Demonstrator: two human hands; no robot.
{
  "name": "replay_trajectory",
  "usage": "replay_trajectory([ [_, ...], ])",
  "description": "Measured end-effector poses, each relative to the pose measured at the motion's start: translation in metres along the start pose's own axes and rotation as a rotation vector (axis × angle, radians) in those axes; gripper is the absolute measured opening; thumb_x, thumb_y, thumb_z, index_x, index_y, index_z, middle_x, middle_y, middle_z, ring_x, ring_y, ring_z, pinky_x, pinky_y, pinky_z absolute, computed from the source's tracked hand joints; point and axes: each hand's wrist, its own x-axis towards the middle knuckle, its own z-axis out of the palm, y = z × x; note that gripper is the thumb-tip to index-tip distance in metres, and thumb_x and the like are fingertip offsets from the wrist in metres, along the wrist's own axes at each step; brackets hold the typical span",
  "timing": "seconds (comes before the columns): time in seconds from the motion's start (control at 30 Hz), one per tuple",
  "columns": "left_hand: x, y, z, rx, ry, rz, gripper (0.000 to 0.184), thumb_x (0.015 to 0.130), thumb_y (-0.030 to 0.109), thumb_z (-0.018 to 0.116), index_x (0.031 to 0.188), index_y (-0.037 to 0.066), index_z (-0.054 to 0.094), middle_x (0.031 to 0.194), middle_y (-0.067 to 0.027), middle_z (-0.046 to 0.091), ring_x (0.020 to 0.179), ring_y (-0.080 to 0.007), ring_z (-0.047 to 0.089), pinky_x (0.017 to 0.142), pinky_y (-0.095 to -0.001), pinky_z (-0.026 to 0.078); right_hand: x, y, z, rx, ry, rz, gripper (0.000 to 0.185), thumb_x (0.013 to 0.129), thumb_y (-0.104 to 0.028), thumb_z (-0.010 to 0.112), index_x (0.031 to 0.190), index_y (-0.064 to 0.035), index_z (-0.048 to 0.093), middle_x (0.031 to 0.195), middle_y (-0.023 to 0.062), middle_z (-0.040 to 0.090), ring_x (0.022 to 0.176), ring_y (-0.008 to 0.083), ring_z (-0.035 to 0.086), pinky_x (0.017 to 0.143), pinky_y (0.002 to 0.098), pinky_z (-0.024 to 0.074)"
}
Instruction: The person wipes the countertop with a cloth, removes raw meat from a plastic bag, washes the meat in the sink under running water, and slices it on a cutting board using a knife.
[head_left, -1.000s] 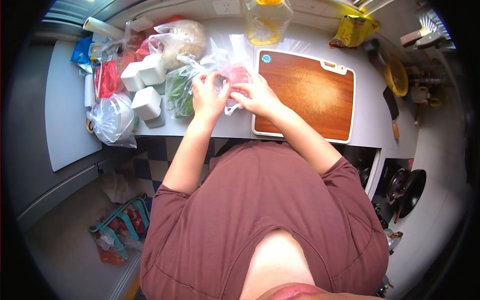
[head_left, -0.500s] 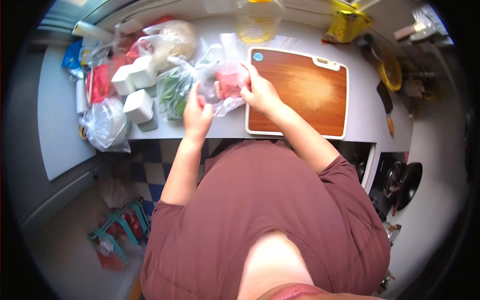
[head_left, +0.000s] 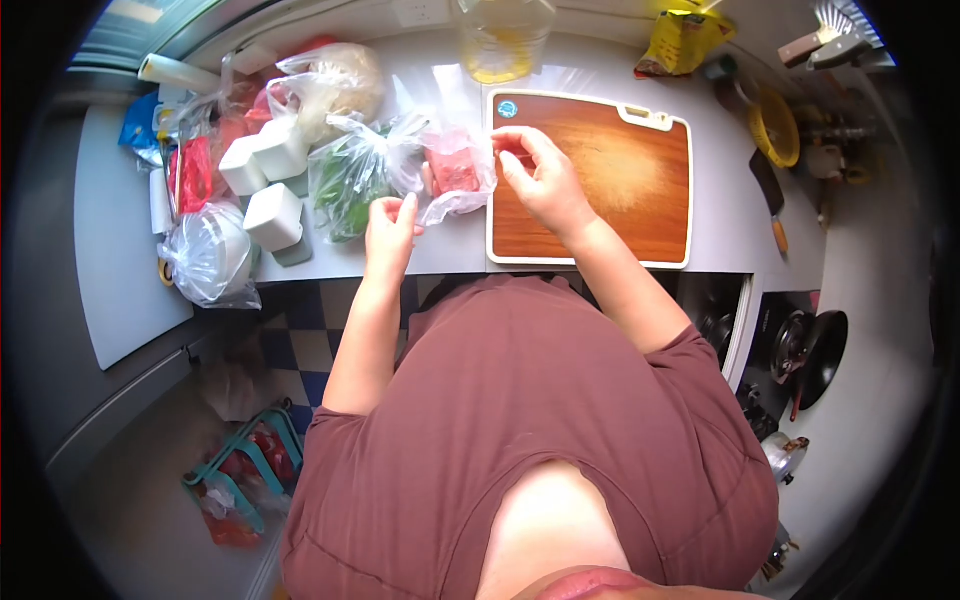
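So over at the left of the frame you've got some white containers (head_left: 273,217) next to a clear bag of greens (head_left: 342,192), and just below that bag's lower right side is the left hand (head_left: 389,238), fingers loosely bent, half open, with nothing I can see in its grip. Upper middle there's a clear bag with something red (head_left: 457,170) in it, lying on the counter right beside the greens, and then the right hand (head_left: 545,185) hangs over the left part of the brown cutting board (head_left: 630,200), thumb and fingers curved with a gap between them, looks empty, though I can't tell if the fingertips touch the red stuff's bag. Further right, a knife (head_left: 768,190) lies near the board.
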Motion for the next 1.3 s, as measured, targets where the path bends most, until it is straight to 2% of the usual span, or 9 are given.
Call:
replay_trajectory([
  [0.17,0.003,-0.009,0.006,-0.135,-0.174,-0.248,0.046,0.092,0.041,0.058,0.118,0.005,0.05,0.113,-0.0074,0.059,0.089,-0.0141,0.063,0.07,-0.0266,0.052,0.002,-0.013,0.013,0.052,-0.175,-0.032,0.019,0.086,-0.006,0.057,0.103,-0.007,0.066,0.094,0.009,0.067,0.086,0.0194,0.065,0.077,0.0294,0.0513],
  [0.3,0.009,-0.021,0.016,-0.427,-0.26,-0.299,0.036,0.089,0.03,0.065,0.114,0.007,0.055,0.111,-0.0033,0.06,0.103,-0.0157,0.058,0.088,-0.0356,0.047,0.007,-0.009,0.022,-0.239,-0.434,-0.128,0.025,0.085,-0.013,0.055,0.108,-0.0109,0.065,0.107,0.011,0.067,0.097,0.0308,0.063,0.084,0.0391,0.0507],
  [0.43,0.027,-0.053,0.029,-0.746,-0.318,-0.161,0.023,0.087,0.018,0.062,0.105,0.005,0.061,0.103,-0.0054,0.064,0.102,-0.0158,0.057,0.092,-0.0368,0.045,0.013,-0.002,0.027,-0.719,-0.666,0.11,0.033,0.087,-0.014,0.052,0.118,-0.0115,0.061,0.111,0.0156,0.064,0.105,0.0323,0.06,0.089,0.0419,0.0487],
  [0.63,0.047,-0.069,0.035,-1.205,-0.476,-0.165,0.035,0.071,0.007,0.054,0.104,0.0,0.061,0.107,-0.0119,0.064,0.105,-0.0259,0.058,0.095,-0.0397,0.043,0.024,0.01,0.048,-0.299,-0.424,-0.009,0.03,0.084,-0.018,0.058,0.112,-0.01,0.06,0.106,0.0167,0.064,0.1,0.0324,0.061,0.088,0.0412,0.0481],
  [0.77,0.043,-0.061,0.03,-1.29,-0.58,-0.075,0.033,0.068,0.006,0.053,0.099,0.0,0.062,0.115,-0.016,0.061,0.111,-0.0288,0.055,0.1,-0.0402,0.041,0.027,0.014,0.043,-0.6,-0.498,0.161,0.042,0.079,-0.02,0.065,0.116,-0.0034,0.055,0.106,0.0186,0.062,0.103,0.0336,0.058,0.09,0.0419,0.0463],
  [0.87,0.021,-0.017,0.026,-1.226,-0.615,-0.032,0.036,0.066,0.005,0.052,0.101,-0.002,0.061,0.122,-0.017,0.058,0.116,-0.0305,0.053,0.105,-0.0407,0.037,0.016,0.029,0.037,-0.512,-0.406,0.215,0.05,0.078,-0.026,0.068,0.118,-0.0013,0.053,0.109,0.0216,0.059,0.106,0.0356,0.057,0.092,0.0428,0.0457],
  [0.9,0.022,-0.017,0.027,-1.202,-0.609,-0.019,0.023,0.065,0.006,0.054,0.086,0.0,0.062,0.13,-0.0191,0.054,0.125,-0.0318,0.047,0.11,-0.0457,0.032,0.014,0.036,0.036,-0.497,-0.388,0.225,0.051,0.078,-0.028,0.069,0.118,-0.0016,0.052,0.112,0.0228,0.058,0.107,0.0362,0.056,0.092,0.0428,0.0456],
  [1.13,0.032,-0.012,0.037,-1.001,-0.606,0.035,0.019,0.068,0.004,0.054,0.085,0.001,0.06,0.116,-0.0149,0.061,0.117,-0.0258,0.052,0.104,-0.0394,0.037,0.01,0.035,0.028,-0.695,-0.264,0.215,0.054,0.077,-0.032,0.071,0.118,-0.0016,0.053,0.129,0.0274,0.044,0.111,0.0391,0.054,0.096,0.0439,0.0449],
  [1.3,0.052,-0.022,0.042,-0.957,-0.592,0.016,0.011,0.066,0.005,0.055,0.076,0.003,0.06,0.125,-0.0174,0.057,0.125,-0.0284,0.047,0.11,-0.0384,0.03,0.017,0.018,0.028,-0.758,-0.279,0.241,0.054,0.078,-0.034,0.069,0.12,-0.004,0.054,0.118,0.0233,0.054,0.106,0.0376,0.058,0.094,0.0449,0.0453],
])
